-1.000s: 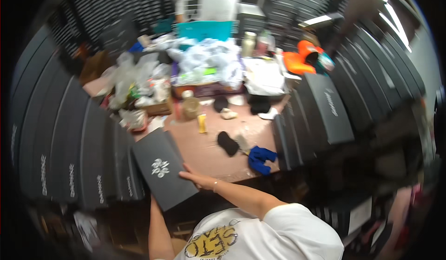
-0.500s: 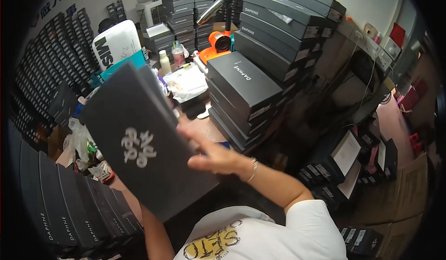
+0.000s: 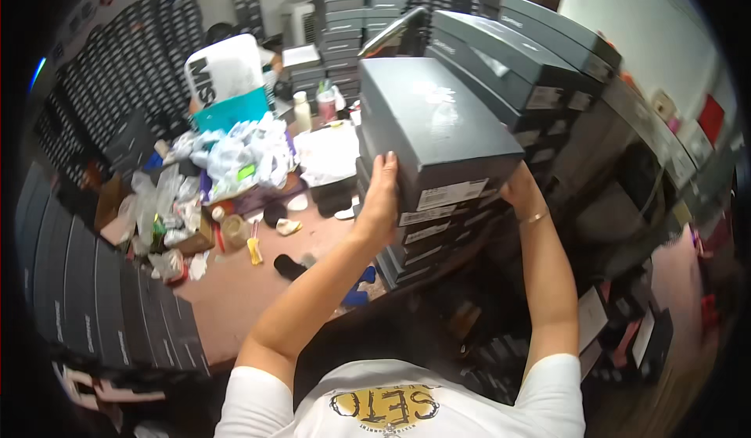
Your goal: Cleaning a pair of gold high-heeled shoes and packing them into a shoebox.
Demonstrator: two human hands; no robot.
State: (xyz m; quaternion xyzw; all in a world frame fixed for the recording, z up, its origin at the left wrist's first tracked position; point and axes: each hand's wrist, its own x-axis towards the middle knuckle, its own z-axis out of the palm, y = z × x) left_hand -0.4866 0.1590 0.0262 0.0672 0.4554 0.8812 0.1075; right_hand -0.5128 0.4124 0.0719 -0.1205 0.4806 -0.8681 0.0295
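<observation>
A dark grey shoebox lies level on top of a stack of similar shoeboxes, its glossy lid facing up and a white label on its near end. My left hand presses against the box's left side, thumb up along the edge. Around the right near corner of the box curls my right hand, its fingers partly hidden behind the side. Both arms reach forward, with the box between the two hands.
Taller shoebox stacks stand behind and to the right. Left of the stack, a pink tabletop carries crumpled white paper, plastic bags, bottles and dark scraps. A row of shoeboxes lines the left side.
The shoebox, earlier held tilted over the table at left, has moved right and now rests flat on the stack. My right hand has gone from its face to its right side.
</observation>
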